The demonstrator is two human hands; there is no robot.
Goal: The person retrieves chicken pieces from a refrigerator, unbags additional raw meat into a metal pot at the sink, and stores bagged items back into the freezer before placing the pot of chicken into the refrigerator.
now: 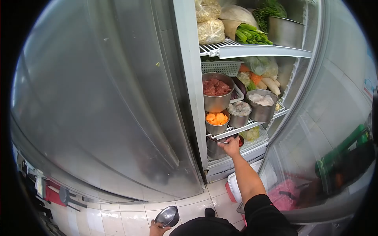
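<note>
My left hand (157, 229) is low in the view, closed on the rim of a small metal bowl (167, 215), tilted with its inside showing. My right hand (230, 145) reaches into the open fridge, its fingers bent at the rim of a metal pot (215, 149) on the bottom shelf. What the pot holds is mostly hidden. Just above this hand, on the middle shelf, stand a small pot of orange pieces (217, 118), a pot of greyish food (239, 113), a pot of pale white pieces (261, 103) and a larger pot of raw red meat (217, 89).
The glass fridge door (315, 118) stands open at the right. Leafy greens (252, 34) and bagged food (210, 29) fill the top shelf. A steel cabinet side (98, 98) rises at the left. A white lidded container (233, 187) sits on the tiled floor (130, 220).
</note>
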